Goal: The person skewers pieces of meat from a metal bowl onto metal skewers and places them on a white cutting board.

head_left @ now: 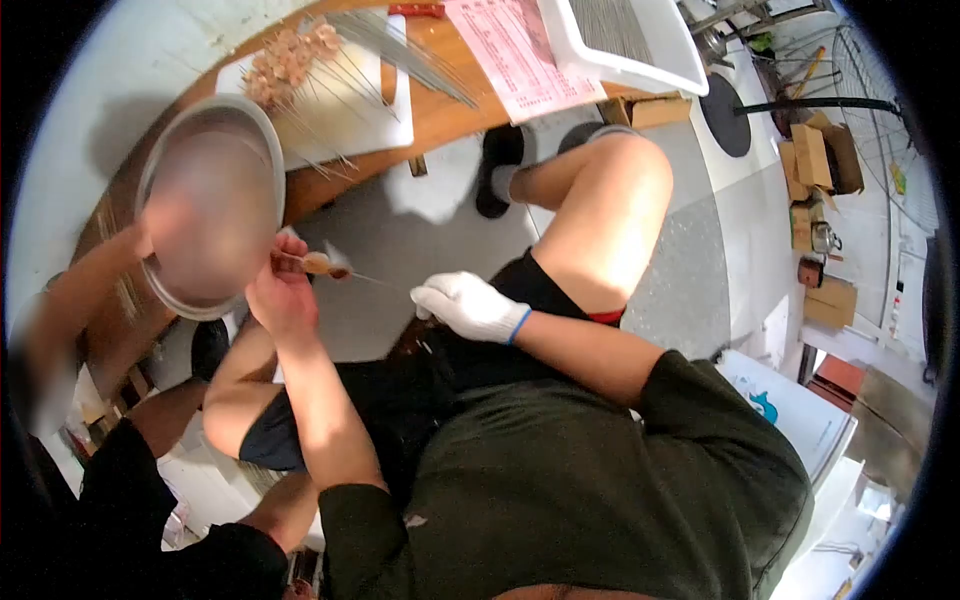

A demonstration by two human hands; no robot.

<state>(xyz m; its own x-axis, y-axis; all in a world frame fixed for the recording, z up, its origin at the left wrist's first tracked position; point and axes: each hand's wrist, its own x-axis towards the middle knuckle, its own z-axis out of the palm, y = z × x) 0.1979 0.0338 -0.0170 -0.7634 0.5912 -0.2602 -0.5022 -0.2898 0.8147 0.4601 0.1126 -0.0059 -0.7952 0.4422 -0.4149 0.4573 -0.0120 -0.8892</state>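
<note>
My bare left hand (285, 285) is closed around the meat end of a skewer, just right of the metal bowl (277, 165). Pieces of meat (322, 265) show on the skewer beside its fingers. The thin bare rod (380, 281) runs right to my right hand (470, 305), which wears a white glove with a blue cuff and pinches the rod's other end above my lap. What fills the bowl is blurred.
A co-worker's blurred hand (170, 222) reaches into the bowl from the left. Cut meat (290, 65) and skewers lie on a white board (395, 125). Loose skewers (420, 60), a pink printed sheet (530, 90) and a white tray (640, 75) are further right.
</note>
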